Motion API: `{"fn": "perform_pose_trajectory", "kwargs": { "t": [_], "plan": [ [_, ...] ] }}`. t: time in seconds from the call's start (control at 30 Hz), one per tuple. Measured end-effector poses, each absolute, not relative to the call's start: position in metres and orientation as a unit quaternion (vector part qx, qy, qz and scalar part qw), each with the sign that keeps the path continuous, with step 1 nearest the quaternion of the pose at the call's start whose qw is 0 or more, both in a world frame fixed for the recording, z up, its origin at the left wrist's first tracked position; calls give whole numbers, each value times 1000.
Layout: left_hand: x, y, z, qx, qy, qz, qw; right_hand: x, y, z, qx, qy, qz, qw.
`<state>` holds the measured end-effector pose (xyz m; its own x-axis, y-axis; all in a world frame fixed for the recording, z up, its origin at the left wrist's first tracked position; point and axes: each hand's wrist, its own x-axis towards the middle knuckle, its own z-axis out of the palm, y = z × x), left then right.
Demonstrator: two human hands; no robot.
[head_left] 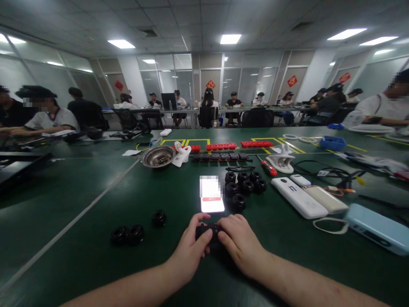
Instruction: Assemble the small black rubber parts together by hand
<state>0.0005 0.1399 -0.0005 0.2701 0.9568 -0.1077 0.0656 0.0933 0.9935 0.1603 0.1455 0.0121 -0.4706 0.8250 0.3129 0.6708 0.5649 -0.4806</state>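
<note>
My left hand (192, 241) is closed round a small black wheel (203, 230), thumb on the near side and fingers curled behind. From the other side my right hand (239, 241) grips it too, with the thumb and bent fingers pressed in; much of the wheel is hidden between them. Just beyond lies a phone with a bright screen (212, 204). Several thick black wheels (247, 186) are grouped right of the phone. To the left, a pair of black wheels (128, 235) touch each other and a single black wheel (159, 218) sits apart.
Farther back are a metal bowl (158, 157) with small brass-coloured pieces, red trays (221, 146), a black strip of parts (222, 157) and a red screwdriver (267, 166). White and blue power banks (298, 198) and cables lie right. People sit at tables around the room.
</note>
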Motion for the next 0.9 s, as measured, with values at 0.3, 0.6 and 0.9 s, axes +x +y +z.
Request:
{"fn": "perform_pose_trajectory", "kwargs": {
  "t": [0.3, 0.6, 0.9],
  "plan": [
    [0, 137, 9, 540, 458, 382, 594, 157, 149, 9, -451, -836, 198, 240],
    [2, 144, 4, 504, 451, 403, 616, 159, 140, 14, -422, -823, 236, 299],
    [3, 142, 6, 521, 458, 417, 587, 157, 148, 9, -449, -839, 210, 224]
  ]
}}
